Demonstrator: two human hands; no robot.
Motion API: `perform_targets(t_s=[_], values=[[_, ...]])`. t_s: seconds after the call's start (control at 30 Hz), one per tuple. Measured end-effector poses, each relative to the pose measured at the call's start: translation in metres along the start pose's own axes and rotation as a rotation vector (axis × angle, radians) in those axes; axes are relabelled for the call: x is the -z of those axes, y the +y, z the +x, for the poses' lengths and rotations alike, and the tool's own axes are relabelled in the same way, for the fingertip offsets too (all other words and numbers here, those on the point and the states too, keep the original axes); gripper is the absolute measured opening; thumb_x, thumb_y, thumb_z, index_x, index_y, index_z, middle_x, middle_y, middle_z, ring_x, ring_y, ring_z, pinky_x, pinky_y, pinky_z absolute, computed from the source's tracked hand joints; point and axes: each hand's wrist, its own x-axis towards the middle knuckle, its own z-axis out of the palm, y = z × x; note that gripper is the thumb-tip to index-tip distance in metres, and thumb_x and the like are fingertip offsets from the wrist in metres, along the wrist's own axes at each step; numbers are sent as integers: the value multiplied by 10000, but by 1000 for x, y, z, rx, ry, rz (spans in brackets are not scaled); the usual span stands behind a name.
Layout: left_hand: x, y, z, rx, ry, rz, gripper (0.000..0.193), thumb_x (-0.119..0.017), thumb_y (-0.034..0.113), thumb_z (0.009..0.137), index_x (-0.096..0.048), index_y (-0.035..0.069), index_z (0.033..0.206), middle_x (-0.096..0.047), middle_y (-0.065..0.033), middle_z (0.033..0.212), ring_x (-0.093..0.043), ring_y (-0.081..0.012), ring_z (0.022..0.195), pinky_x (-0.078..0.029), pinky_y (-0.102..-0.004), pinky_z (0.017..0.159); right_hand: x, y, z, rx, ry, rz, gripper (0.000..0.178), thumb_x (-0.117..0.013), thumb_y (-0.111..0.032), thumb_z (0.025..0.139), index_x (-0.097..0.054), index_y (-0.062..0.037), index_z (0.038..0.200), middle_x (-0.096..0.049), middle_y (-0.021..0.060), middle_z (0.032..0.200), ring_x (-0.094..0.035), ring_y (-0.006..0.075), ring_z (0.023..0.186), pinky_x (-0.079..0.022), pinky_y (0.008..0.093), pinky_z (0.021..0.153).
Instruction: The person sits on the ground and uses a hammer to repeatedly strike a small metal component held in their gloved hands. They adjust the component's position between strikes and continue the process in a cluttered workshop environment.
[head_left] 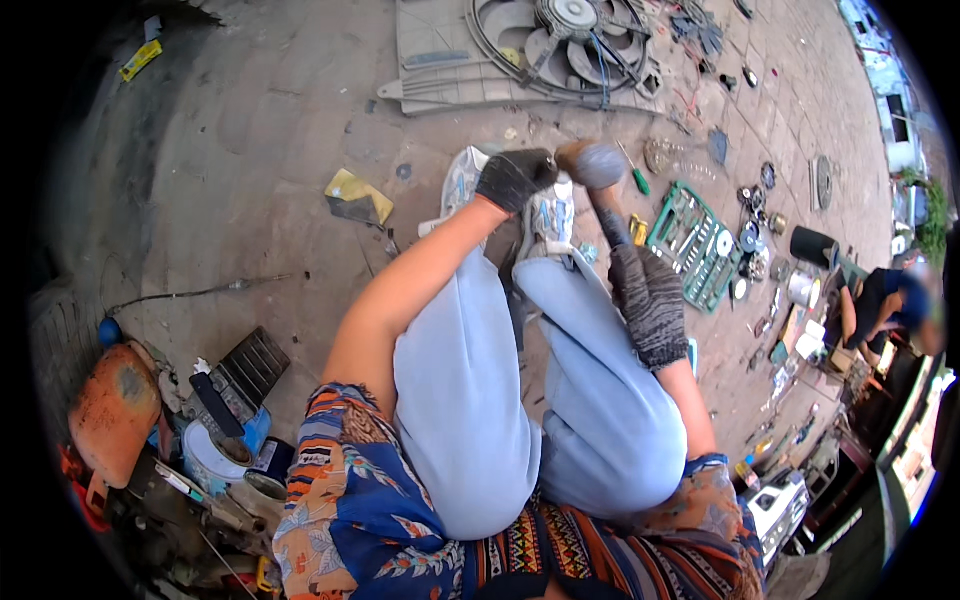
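Observation:
My right hand (648,305), in a dark grey knit glove, is closed round the handle of a mallet (597,166). Its rounded brown and grey head, a little blurred, is lifted over my shoes, close to the left hand. My left hand (517,180), gloved in black, is closed in front of my left shoe (462,182). Whatever its fingers may grip is too small or hidden to name. My right shoe (549,217) is below the mallet head.
A radiator fan (572,14) in a grey shroud lies ahead. Right of me are a green-handled screwdriver (640,182), an open green socket set (697,245) and scattered metal parts. A yellow packet (360,197) and piled scrap (230,400) lie left. Another person (885,310) sits far right.

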Motion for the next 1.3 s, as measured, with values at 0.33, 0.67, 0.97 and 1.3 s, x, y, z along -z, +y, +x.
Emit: perform_targets(t_s=[0.33, 0.67, 0.97, 1.3], values=[[-1, 16, -8, -6, -72, -5, 259, -644, 338, 759, -647, 96, 852, -636, -145, 784, -605, -336, 735, -471, -410, 653, -16, 59, 17, 591, 218, -471, 351, -592, -54, 724, -524, -50, 1069, -580, 161, 831, -574, 331, 732, -457, 437, 636], [7, -8, -3, 310, 118, -462, 152, -642, 71, 818, -638, 18, 960, -667, -55, 823, -628, -113, 743, -508, -257, 637, -7, 44, 14, 491, 472, -270, 59, -565, -54, 762, -526, -83, 794, -537, 111, 711, -557, 293, 664, -438, 382, 598], [13, 6, 0, 313, 171, -476, 141, -654, 86, 812, -644, 21, 937, -659, -54, 790, -613, -106, 701, -498, -252, 611, -5, 49, 13, 72, 193, 164, 40, -533, -81, 835, -566, -58, 837, -558, 77, 666, -567, 219, 574, -439, 323, 513], [9, 4, 3, 270, 150, -406, 126, -654, 81, 809, -642, 6, 909, -660, -50, 777, -613, -104, 682, -495, -257, 602, -6, 66, 18, 502, 354, -220, 110, -586, -12, 763, -558, -59, 859, -563, 91, 686, -583, 248, 610, -454, 339, 544]])
